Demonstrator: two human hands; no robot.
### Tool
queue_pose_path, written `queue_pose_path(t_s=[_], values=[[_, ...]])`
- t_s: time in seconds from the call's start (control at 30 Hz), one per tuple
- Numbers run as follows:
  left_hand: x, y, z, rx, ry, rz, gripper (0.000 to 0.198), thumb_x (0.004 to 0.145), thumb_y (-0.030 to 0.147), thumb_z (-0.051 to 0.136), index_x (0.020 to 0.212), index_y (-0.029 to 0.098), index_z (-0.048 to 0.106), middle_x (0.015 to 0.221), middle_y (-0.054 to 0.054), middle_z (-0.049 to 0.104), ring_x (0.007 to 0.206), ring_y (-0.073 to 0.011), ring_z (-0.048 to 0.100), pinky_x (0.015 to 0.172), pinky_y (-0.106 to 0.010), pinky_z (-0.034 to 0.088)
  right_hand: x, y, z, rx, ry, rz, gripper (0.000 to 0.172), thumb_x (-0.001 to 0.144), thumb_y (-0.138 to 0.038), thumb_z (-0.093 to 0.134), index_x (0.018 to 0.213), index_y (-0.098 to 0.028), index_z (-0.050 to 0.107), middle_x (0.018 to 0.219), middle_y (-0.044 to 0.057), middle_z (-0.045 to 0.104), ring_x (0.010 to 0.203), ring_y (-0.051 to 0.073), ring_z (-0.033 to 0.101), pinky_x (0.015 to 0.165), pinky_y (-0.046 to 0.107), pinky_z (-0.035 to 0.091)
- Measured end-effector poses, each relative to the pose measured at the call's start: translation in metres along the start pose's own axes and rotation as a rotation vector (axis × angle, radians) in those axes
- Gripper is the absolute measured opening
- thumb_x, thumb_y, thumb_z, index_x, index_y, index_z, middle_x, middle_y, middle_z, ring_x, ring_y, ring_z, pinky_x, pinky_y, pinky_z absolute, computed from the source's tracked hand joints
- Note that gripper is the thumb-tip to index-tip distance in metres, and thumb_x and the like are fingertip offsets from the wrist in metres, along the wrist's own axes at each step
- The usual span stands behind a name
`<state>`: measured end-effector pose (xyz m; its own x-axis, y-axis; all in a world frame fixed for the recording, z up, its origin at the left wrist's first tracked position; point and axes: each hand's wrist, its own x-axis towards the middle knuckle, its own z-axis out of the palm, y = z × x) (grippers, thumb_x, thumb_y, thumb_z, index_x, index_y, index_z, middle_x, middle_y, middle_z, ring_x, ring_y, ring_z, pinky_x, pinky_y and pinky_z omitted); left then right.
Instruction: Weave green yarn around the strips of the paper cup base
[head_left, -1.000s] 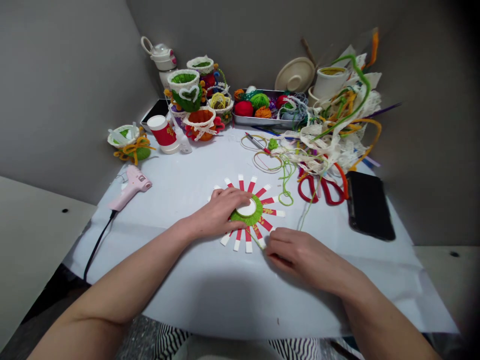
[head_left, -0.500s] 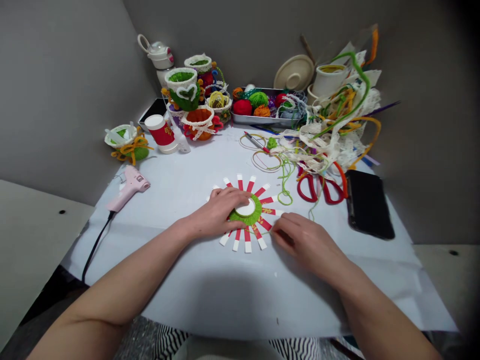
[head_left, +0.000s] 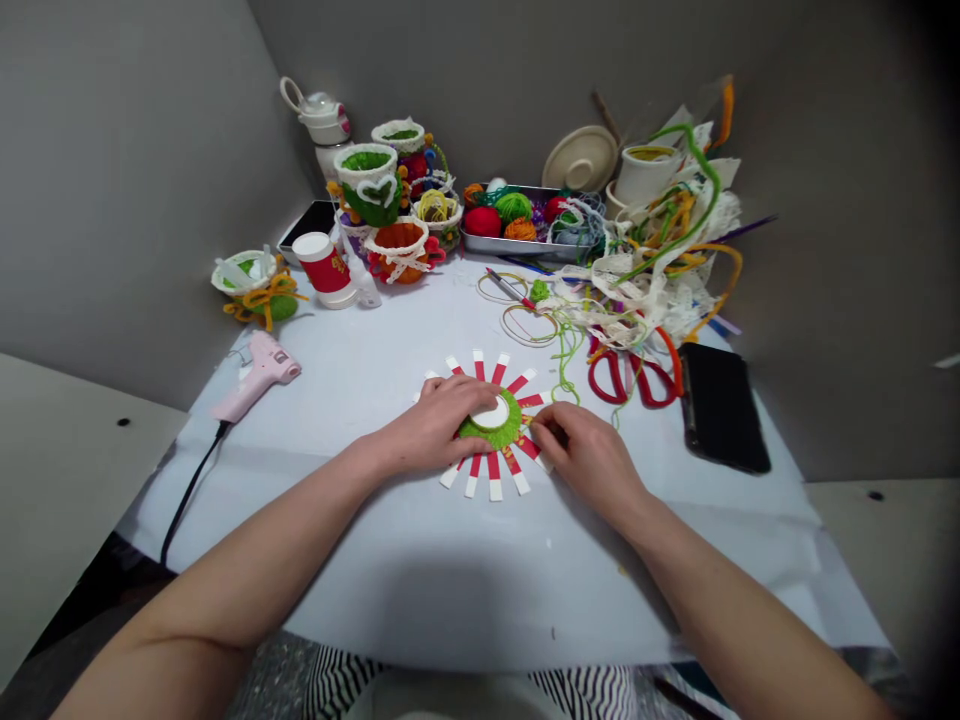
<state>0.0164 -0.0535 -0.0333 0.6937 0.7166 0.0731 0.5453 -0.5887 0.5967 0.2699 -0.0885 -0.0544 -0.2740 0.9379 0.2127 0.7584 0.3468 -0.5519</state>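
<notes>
A paper cup cut into red and white strips (head_left: 495, 478) lies splayed like a sun on the table. Green yarn (head_left: 501, 437) is wound in a ring about its round white base (head_left: 491, 413). My left hand (head_left: 446, 415) holds the cup down from the left, fingers over the base and thumb at the ring's lower edge. At the right-hand strips, my right hand (head_left: 574, 440) is closed in a pinch on the green yarn's working end, which is mostly hidden by the fingers. More green yarn (head_left: 568, 365) trails loosely behind that hand.
Red-handled scissors (head_left: 631, 380) and a black phone (head_left: 724, 408) lie to the right. A pink glue gun (head_left: 259, 378) is at left. Decorated cups (head_left: 367, 185), a red-and-white paper cup (head_left: 325, 268), a tin of yarn balls (head_left: 525, 245) and lace trim (head_left: 637, 285) stand behind.
My right hand has moved left and slightly up, closer to the green ring and over the right-hand strips. My left hand stays on the cup. The view has shifted slightly.
</notes>
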Motion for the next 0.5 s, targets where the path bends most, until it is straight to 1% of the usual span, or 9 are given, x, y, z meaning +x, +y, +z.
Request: queue_pose_path(t_s=[0.07,0.1,0.17,0.2,0.27,0.37,0.4,0.5], values=[[0.000,0.000,0.001,0.002,0.004,-0.007,0.037,0.095,0.035,0.072,0.127,0.026,0.056,0.152,-0.011,0.056,0.140,-0.0331,0.050,0.112,-0.055,0.034,0.000,0.000,0.000,-0.002,-0.004,-0.001,0.015,0.095,-0.021,0.053,0.081,-0.022,0.061,0.075,0.003,0.067,0.069,0.019,0.060,0.065,0.031,0.042],[0.000,0.001,0.001,0.006,0.005,-0.015,0.038,0.095,0.036,0.072,0.128,0.025,0.055,0.155,-0.013,0.052,0.143,-0.0344,0.047,0.112,-0.056,0.034,0.000,0.001,0.000,-0.004,-0.006,-0.003,0.015,0.095,-0.020,0.053,0.082,-0.022,0.061,0.075,0.003,0.067,0.069,0.019,0.060,0.065,0.031,0.041],[0.000,0.002,0.002,0.014,0.022,-0.041,0.043,0.094,0.038,0.073,0.130,0.023,0.055,0.161,-0.017,0.042,0.147,-0.0374,0.041,0.112,-0.058,0.035,0.000,0.001,0.001,-0.007,-0.012,-0.008,0.015,0.095,-0.020,0.053,0.082,-0.022,0.061,0.075,0.003,0.067,0.070,0.019,0.060,0.065,0.031,0.041],[0.001,0.003,0.003,0.015,0.040,-0.057,0.047,0.093,0.040,0.074,0.132,0.022,0.054,0.161,-0.019,0.041,0.147,-0.0384,0.040,0.111,-0.058,0.036,0.000,0.002,0.001,-0.008,-0.013,-0.010,0.015,0.096,-0.021,0.053,0.082,-0.022,0.061,0.076,0.003,0.067,0.071,0.019,0.060,0.066,0.031,0.041],[0.002,0.005,0.004,0.012,0.079,-0.093,0.053,0.091,0.043,0.077,0.133,0.022,0.054,0.151,-0.019,0.049,0.140,-0.0383,0.046,0.109,-0.057,0.039,-0.001,0.003,0.002,-0.010,-0.018,-0.014,0.015,0.096,-0.021,0.055,0.083,-0.022,0.061,0.076,0.003,0.066,0.071,0.019,0.059,0.066,0.032,0.041],[0.003,0.007,0.004,0.000,0.122,-0.116,0.051,0.089,0.042,0.079,0.129,0.022,0.055,0.131,-0.013,0.062,0.123,-0.0346,0.054,0.105,-0.054,0.042,-0.001,0.003,0.000,0.011,-0.020,-0.046,0.014,0.097,-0.020,0.056,0.083,-0.021,0.060,0.076,0.003,0.065,0.071,0.019,0.058,0.066,0.032,0.042],[0.003,0.007,0.003,-0.006,0.124,-0.109,0.049,0.090,0.040,0.078,0.128,0.022,0.055,0.128,-0.012,0.063,0.121,-0.0338,0.055,0.105,-0.053,0.042,-0.001,0.002,-0.002,0.021,-0.014,-0.074,0.015,0.097,-0.019,0.056,0.083,-0.021,0.060,0.076,0.003,0.064,0.071,0.019,0.058,0.067,0.032,0.043],[0.000,0.007,-0.005,-0.023,0.104,-0.058,0.043,0.092,0.031,0.073,0.129,0.023,0.053,0.129,-0.011,0.064,0.122,-0.0318,0.055,0.107,-0.052,0.040,-0.002,-0.002,-0.006,0.049,0.004,-0.203,0.015,0.101,-0.020,0.056,0.086,-0.021,0.061,0.078,0.003,0.063,0.074,0.019,0.057,0.069,0.032,0.045]])
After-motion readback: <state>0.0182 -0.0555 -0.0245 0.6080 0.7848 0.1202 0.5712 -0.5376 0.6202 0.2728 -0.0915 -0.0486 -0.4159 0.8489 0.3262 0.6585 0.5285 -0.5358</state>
